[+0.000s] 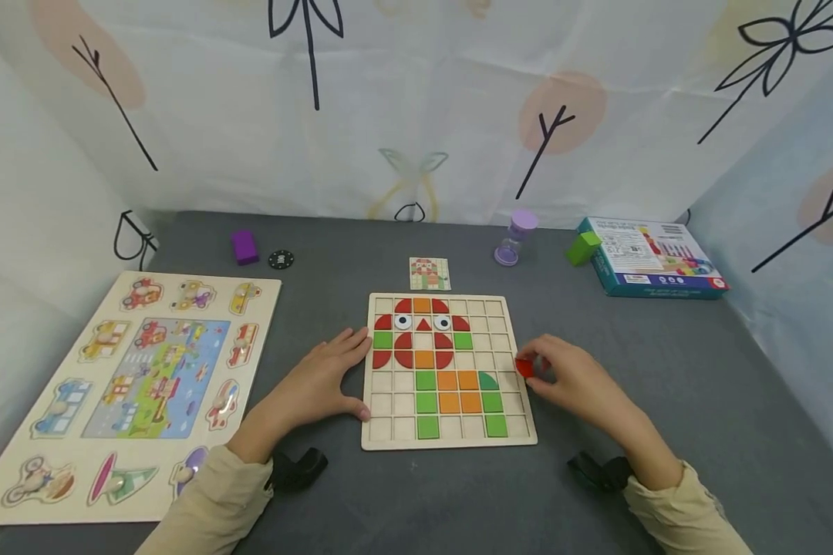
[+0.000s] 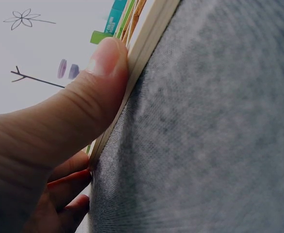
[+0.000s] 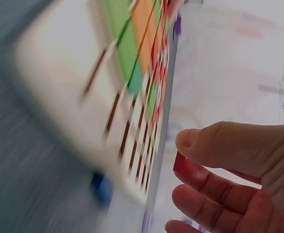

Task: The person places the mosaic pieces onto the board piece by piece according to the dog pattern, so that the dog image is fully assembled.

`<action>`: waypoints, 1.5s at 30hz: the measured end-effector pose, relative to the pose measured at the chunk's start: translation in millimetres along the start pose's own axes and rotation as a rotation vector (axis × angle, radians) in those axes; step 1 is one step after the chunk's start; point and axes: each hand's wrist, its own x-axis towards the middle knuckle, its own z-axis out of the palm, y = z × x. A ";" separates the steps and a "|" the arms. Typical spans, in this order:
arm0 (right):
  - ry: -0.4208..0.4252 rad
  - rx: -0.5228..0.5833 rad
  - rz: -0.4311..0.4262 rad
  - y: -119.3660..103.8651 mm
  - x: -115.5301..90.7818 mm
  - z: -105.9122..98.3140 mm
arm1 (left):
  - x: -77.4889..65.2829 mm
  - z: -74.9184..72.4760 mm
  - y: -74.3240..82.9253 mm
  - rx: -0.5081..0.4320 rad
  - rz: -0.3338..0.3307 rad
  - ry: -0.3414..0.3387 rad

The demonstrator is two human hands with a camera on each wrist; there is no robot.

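A wooden grid board (image 1: 392, 428) lies on the grey table, its cells part filled with red, green and orange tiles and two eye tiles. My left hand (image 1: 325, 378) rests at the board's left edge, fingers spread; its thumb (image 2: 105, 60) lies against the wooden rim in the left wrist view. Just off the board's right edge, my right hand (image 1: 576, 379) pinches a red tile (image 1: 524, 367) between thumb and forefinger. In the right wrist view the red tile (image 3: 179, 161) shows edge-on. Behind the board lies a small pattern card (image 1: 429, 274).
To the left sits a vehicle knob puzzle (image 1: 253, 293). Along the back are a purple block (image 1: 245, 247), a black disc (image 1: 281, 259) and a lilac sand timer (image 1: 516, 237). A green block (image 1: 583, 248) leans on a game box (image 1: 655, 258) at the back right.
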 end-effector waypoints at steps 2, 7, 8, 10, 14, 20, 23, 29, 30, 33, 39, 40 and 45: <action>-0.030 0.013 -0.044 -9.6 14.5 2.9 | -0.3 1.0 0.0 0.002 0.004 0.003; -0.095 0.004 -0.104 -24.4 39.7 15.5 | 0.0 3.9 0.6 0.004 0.021 0.006; -0.100 0.001 -0.114 -25.6 42.5 18.0 | 0.3 4.1 0.9 0.004 0.023 0.007; -0.100 -0.004 -0.131 -28.1 46.7 21.1 | 1.0 4.4 1.5 0.007 0.026 0.007; -0.101 -0.026 -0.116 -31.7 51.2 23.7 | 2.3 3.8 2.7 0.014 0.029 0.010; -0.110 -0.054 -0.075 -32.2 54.0 24.5 | 2.8 2.2 3.7 0.019 0.025 0.011; -0.103 -0.058 -0.077 -29.0 54.3 22.1 | 2.8 1.6 3.9 0.019 0.020 0.010; -0.071 -0.046 -0.001 -13.3 40.2 2.2 | 1.5 1.2 4.0 0.012 0.016 0.009; -0.066 -0.060 0.019 -9.8 36.1 -0.5 | 1.3 1.2 3.8 0.010 0.015 0.010; -0.091 -0.098 0.077 1.9 24.2 -3.7 | 0.6 1.0 3.2 0.007 0.010 0.009; -0.160 -0.094 0.091 20.0 6.2 3.7 | 0.0 0.9 1.0 0.015 -0.001 0.007; -0.155 -0.087 0.086 21.8 4.3 5.9 | -0.1 0.9 0.6 0.016 -0.003 0.007; -0.102 -0.088 0.067 24.6 -0.6 14.8 | -0.6 1.2 -0.7 0.009 -0.004 0.010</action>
